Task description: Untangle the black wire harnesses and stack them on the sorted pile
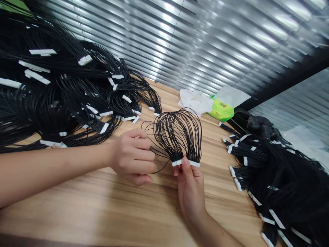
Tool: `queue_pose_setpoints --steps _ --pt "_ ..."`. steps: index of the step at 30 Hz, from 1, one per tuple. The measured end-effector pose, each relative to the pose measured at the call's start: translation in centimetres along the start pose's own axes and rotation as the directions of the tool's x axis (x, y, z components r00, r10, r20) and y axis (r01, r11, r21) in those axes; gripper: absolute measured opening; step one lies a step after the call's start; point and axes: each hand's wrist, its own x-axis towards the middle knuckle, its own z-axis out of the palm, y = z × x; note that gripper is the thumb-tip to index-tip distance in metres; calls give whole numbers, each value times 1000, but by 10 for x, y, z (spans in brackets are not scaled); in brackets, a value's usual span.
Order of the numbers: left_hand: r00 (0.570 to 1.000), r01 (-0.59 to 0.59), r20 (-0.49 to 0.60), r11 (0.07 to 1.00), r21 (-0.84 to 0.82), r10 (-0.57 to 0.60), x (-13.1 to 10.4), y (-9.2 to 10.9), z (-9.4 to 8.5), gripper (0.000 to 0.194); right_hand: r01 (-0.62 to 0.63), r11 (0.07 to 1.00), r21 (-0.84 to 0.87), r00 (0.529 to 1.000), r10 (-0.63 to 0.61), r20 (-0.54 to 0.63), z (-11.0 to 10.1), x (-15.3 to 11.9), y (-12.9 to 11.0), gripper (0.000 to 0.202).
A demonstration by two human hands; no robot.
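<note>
My right hand [191,187] pinches the white connectors [193,163] of a black wire harness [177,133], thumb on the near face and fingers behind. The harness's many thin wires arch up from the connectors in a loop and stand above the wooden table. To the left of it, my left hand [135,157] is closed with curled fingers. A few thin black wires [162,168] stray from the harness and run into that hand; their ends are hidden by the fingers.
A large heap of black harnesses [84,85] with white connectors covers the left side. Another pile [288,178] lies at the right. A green tissue pack [221,109] and crumpled white tissue [195,101] sit at the back, before a corrugated metal-like wall [164,41].
</note>
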Motion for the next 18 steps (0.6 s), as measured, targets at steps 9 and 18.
queue_pose_setpoints --steps 9,18 --pt "969 245 -2 961 132 -247 2 -7 3 24 -7 1000 -28 1000 6 -16 -1 -1 0 32" --pt "936 350 -11 927 136 -352 4 -8 3 23 -20 1000 -24 1000 20 -23 -2 -1 1 33"
